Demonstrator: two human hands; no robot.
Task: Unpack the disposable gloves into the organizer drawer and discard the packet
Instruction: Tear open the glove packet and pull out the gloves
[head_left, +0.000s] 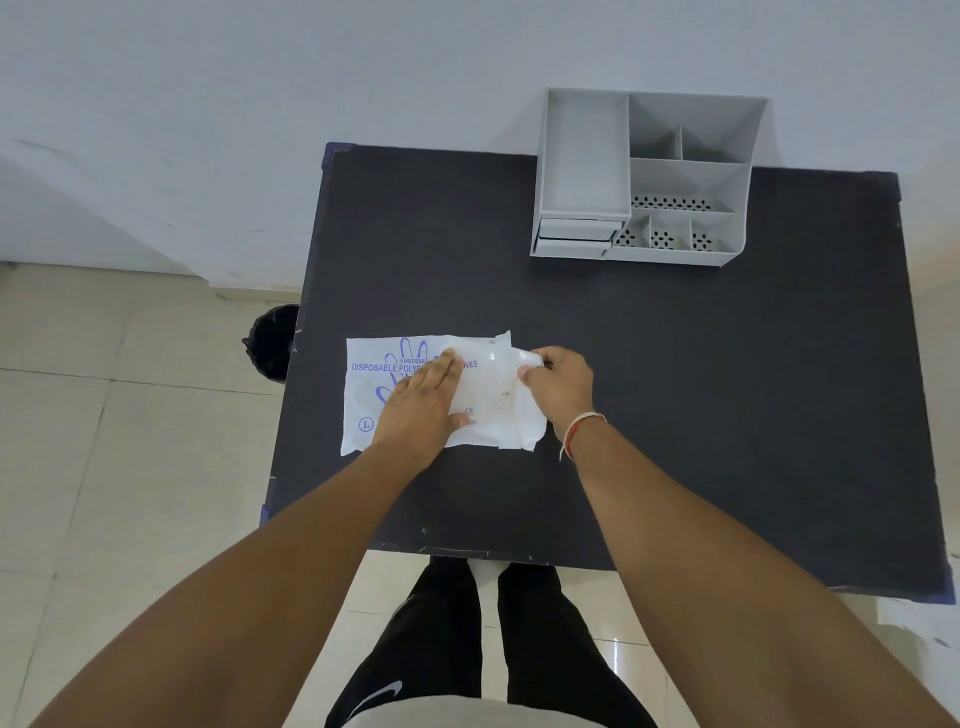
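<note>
A white packet (374, 379) of disposable gloves with blue print lies flat on the black table (675, 389), left of centre. My left hand (421, 410) presses flat on the middle of the packet, fingers together. My right hand (558, 387) pinches translucent gloves (506, 364) that stick out of the packet's open right end. The grey desk organizer (644, 176) stands at the table's far edge, right of centre; its small drawers (576, 236) sit at its lower left front and look closed.
A black waste bin (272, 340) stands on the tiled floor just beyond the table's left edge. A white wall rises behind the table. My legs are at the table's near edge.
</note>
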